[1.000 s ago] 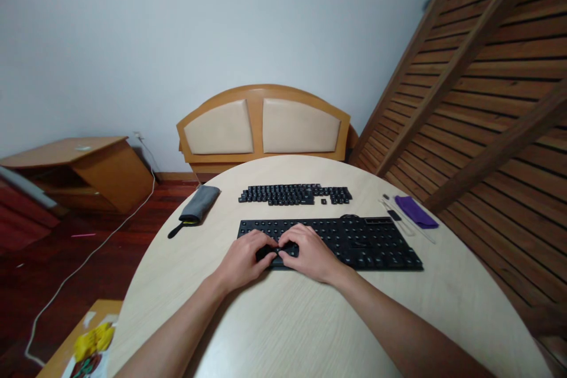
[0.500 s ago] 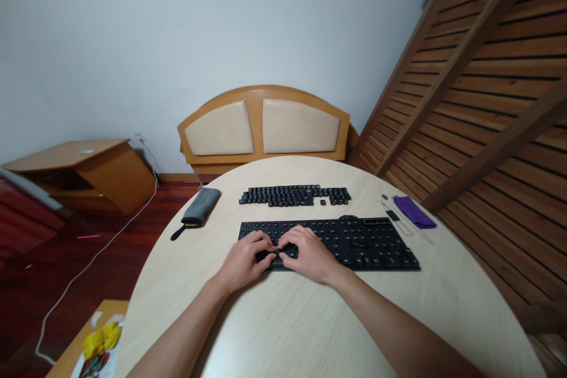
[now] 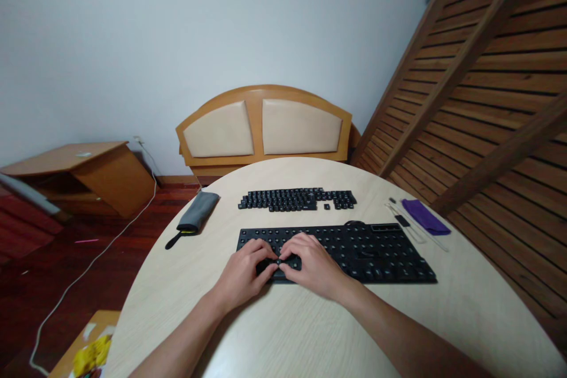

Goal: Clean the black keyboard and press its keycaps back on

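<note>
A black keyboard (image 3: pixel 336 248) lies on the table, most of its keys bare of caps. Over its left half, my left hand (image 3: pixel 248 266) and my right hand (image 3: pixel 310 260) meet with thumbs and forefingers pinched together. Between their tips is a small dark keycap (image 3: pixel 279 261), mostly covered by the fingers. My wrists rest low near the keyboard's front edge. Behind the keyboard, loose black keycaps (image 3: pixel 287 199) are laid out in rows like a keyboard, with a single keycap (image 3: pixel 326 207) apart from the others.
A grey pouch (image 3: pixel 198 211) with a black strap lies at the left of the round table (image 3: pixel 283 331). On the right are a purple cloth (image 3: pixel 425 217) and thin tools with a black piece (image 3: pixel 402 220). A wooden headboard (image 3: pixel 258 124) stands behind, a slatted wooden panel (image 3: pixel 478 100) at right.
The view has shifted slightly, so the keyboard and hands appear a little lower. Both hands keep their pinch at the same spot on the keyboard, the fingertips slightly closer together.
</note>
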The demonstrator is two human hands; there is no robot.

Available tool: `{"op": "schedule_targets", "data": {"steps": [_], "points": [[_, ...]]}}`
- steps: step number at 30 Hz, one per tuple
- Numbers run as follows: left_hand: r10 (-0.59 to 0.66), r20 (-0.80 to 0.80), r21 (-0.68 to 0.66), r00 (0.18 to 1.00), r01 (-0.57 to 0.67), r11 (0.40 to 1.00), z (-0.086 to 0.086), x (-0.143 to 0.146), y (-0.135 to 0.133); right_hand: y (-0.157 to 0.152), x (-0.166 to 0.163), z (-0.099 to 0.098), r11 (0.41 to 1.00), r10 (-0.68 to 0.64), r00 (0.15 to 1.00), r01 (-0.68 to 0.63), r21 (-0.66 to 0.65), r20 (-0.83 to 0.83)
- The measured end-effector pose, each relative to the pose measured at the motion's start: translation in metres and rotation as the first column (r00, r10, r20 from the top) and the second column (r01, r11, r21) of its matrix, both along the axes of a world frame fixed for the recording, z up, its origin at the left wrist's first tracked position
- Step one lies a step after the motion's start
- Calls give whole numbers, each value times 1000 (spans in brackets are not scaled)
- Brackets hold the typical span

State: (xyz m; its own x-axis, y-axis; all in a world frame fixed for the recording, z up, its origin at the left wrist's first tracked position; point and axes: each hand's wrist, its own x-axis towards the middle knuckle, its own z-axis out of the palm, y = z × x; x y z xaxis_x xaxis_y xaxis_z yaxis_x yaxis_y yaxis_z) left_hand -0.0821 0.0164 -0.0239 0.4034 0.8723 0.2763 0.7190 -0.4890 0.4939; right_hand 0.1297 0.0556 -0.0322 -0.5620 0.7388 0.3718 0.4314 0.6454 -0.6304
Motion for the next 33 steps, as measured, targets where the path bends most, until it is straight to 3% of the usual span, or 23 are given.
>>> {"op": "schedule_targets", "data": {"steps": [10,22,33], "points": [[25,48,-74,999,-21,997,0,2,0,-1,-1,-1,1000,-5,1000,5,4,5],[14,46,-65,999,-11,998,1,1,-2,1,2,1,1000,18,1000,-18,-3,25],[111,50,-105,992,-106,989,-2,4,-4,-2,-1,5,1000,-3,998,1,31,65]]}}
